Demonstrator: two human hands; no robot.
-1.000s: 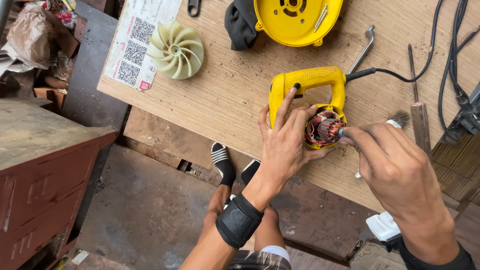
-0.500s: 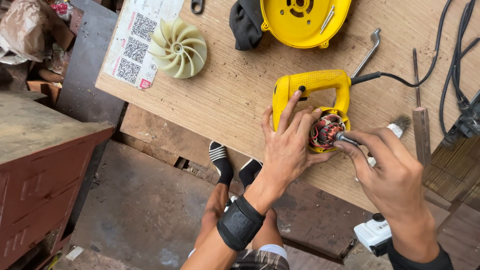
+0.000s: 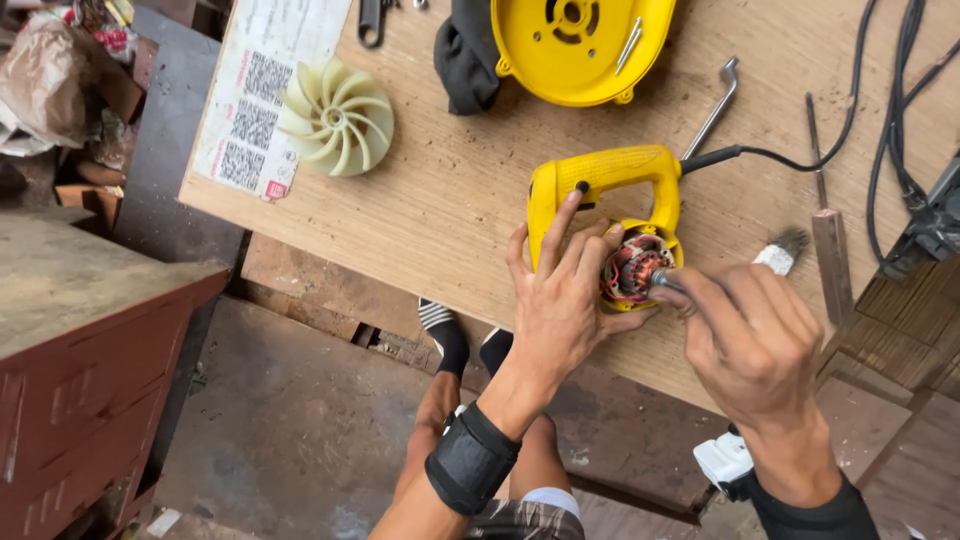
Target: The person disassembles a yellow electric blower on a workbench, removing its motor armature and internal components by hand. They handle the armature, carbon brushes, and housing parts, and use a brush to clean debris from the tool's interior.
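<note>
A yellow power-tool body (image 3: 610,180) lies on the wooden workbench (image 3: 450,200) with its casing off, showing copper motor windings (image 3: 632,268). My left hand (image 3: 560,300) rests on the tool, fingers spread over its handle, holding it steady. My right hand (image 3: 755,340) is closed around a thin metal tool (image 3: 665,283), whose tip touches the windings. A white-handled brush (image 3: 782,252) lies just behind my right hand.
A cream fan impeller (image 3: 336,117) sits on a printed sheet (image 3: 262,100) at the bench's left. A yellow housing cover (image 3: 580,45), dark cloth (image 3: 466,62), bent metal key (image 3: 712,108), flat file (image 3: 828,250) and black cables (image 3: 890,110) lie further back. A red-brown cabinet (image 3: 90,380) stands left.
The view has shifted slightly. My right hand has edged closer, bringing the thin tool's tip onto the windings. My left hand stays on the yellow body.
</note>
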